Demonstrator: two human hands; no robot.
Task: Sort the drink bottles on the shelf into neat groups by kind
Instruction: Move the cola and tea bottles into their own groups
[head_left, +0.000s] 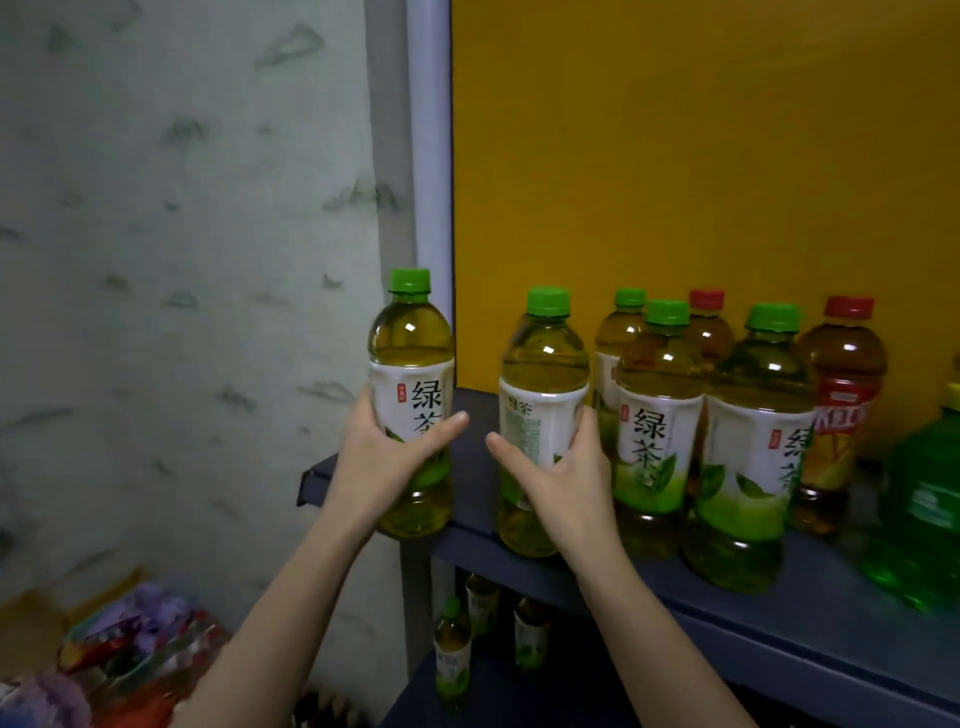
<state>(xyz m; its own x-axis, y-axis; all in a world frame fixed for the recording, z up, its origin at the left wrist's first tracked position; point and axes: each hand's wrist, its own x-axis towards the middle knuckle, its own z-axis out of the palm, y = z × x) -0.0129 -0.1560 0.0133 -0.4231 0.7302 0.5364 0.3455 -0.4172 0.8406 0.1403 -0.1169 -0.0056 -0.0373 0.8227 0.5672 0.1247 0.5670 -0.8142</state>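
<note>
Shelf, dark blue, against a yellow back panel, seen from my head camera. My left hand grips a green-tea bottle around its lower label, thumb stretched across the front and fingers wrapped behind, out of view; the bottle is upright and seems to be held at the shelf's left end, its base level with the front edge, though I cannot tell whether it rests on the board. My right hand clasps a second green-tea bottle the same way, thumb spread to the left, fingers curled round the far side; this one stands near the front lip. Just beside it stand three more green-capped bottles, and behind and to their right two red-capped tea bottles. A large green jug sits at the far right. Further small bottles show on the tier below.

I judge the step in hand to be setting both held bottles into the green-tea group. To do it well, I would keep each bottle vertical, bring the left one inboard so its base sits wholly on the board, then slide both rightward until they touch the group, labels forward. The red-capped pair is mixed in behind and looks to need separating afterwards.
</note>
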